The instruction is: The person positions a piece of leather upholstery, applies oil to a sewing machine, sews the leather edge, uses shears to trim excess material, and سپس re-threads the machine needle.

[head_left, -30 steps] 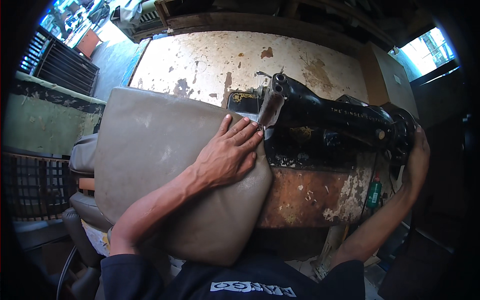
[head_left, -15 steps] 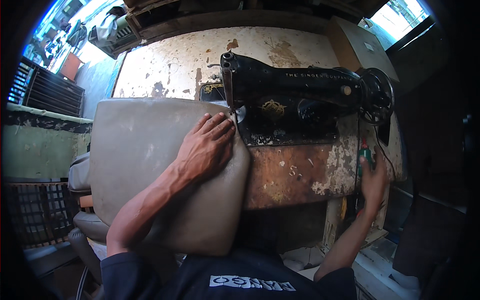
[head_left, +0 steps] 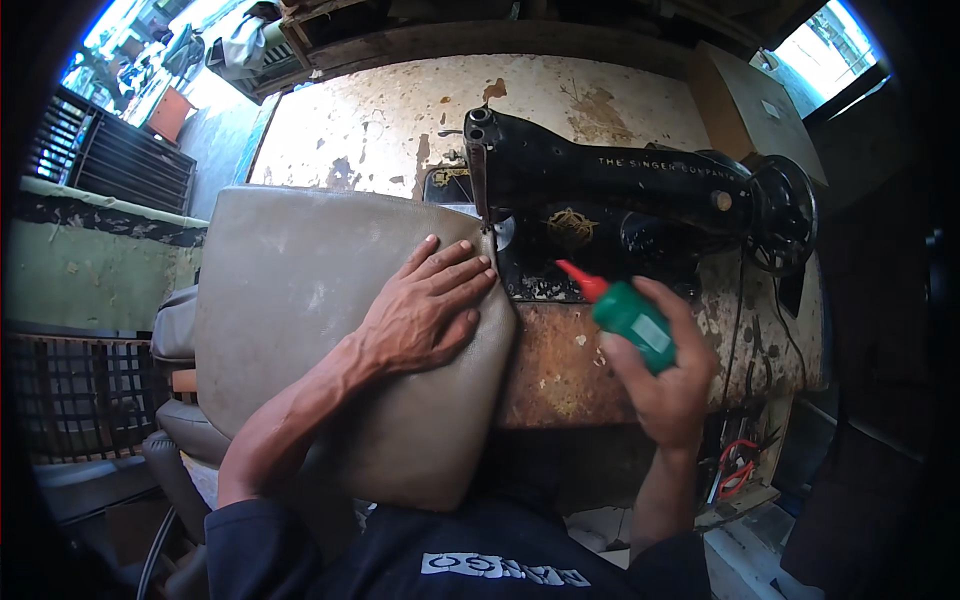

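A black sewing machine (head_left: 610, 185) with gold decoration stands on the worn table. A large grey-brown leather-like cover (head_left: 290, 270) lies at its left, one edge by the needle and presser foot. My left hand (head_left: 425, 305) rests flat on this cover, fingers stretched toward the needle area. In my right hand (head_left: 668, 375) is a green squeeze bottle (head_left: 640, 325) with a red pointed nozzle. The bottle tilts up and left, its tip in front of the machine's bed. Part of the bottle is hidden by my fingers.
The table (head_left: 560, 370) has peeling, stained paint. Scissors with red handles (head_left: 738, 465) hang at its right edge, beside dark cords. The machine's handwheel (head_left: 783, 215) stands at the right. Grey padded pieces (head_left: 185, 430) are stacked at the left, and a cardboard-coloured box (head_left: 745, 105) sits at the back right.
My right hand has lifted the green bottle from the table's right side and brought it left, toward the machine's bed. My left hand stays on the cover. The whole view has shifted slightly.
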Demonstrator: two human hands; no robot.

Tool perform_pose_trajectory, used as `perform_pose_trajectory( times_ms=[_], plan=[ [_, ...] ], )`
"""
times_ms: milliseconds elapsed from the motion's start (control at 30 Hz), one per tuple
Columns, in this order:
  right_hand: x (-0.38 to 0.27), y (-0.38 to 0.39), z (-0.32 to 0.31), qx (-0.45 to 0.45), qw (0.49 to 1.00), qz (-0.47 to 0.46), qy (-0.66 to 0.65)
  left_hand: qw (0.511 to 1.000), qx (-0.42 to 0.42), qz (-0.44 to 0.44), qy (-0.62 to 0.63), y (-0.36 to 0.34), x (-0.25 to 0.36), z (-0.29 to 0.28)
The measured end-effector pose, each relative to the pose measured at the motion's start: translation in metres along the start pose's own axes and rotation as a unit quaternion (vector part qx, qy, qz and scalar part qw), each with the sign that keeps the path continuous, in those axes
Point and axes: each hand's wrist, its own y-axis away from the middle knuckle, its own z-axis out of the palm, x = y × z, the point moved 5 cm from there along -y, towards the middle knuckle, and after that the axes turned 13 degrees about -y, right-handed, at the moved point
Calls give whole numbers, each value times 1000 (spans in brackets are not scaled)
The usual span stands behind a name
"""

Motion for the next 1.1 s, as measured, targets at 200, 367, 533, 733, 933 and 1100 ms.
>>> perform_pose_trajectory(
  times_ms=[200, 367, 533, 733, 933, 1100],
  plan=[
    [33, -59, 67, -105, 989, -101, 39, 1000, 12, 4, -8, -6, 3, 0],
    [36, -71, 79, -107, 987, -97, 71, 1000, 10, -1, -2, -2, -2, 3],
    [31, -69, 80, -110, 984, -83, 113, 1000, 27, 11, -7, -3, 0, 0],
    [17, -42, 50, -49, 996, -51, 58, 1000, 25, 10, -7, -1, -1, 0],
    [22, 32, -86, 339, 937, -31, 76, 999, -35, 8, -7, -1, -4, 3],
    [71, 57, -166, 423, 863, 88, 263, 997, -67, 32, -25, -5, -7, -2]
  ],
)
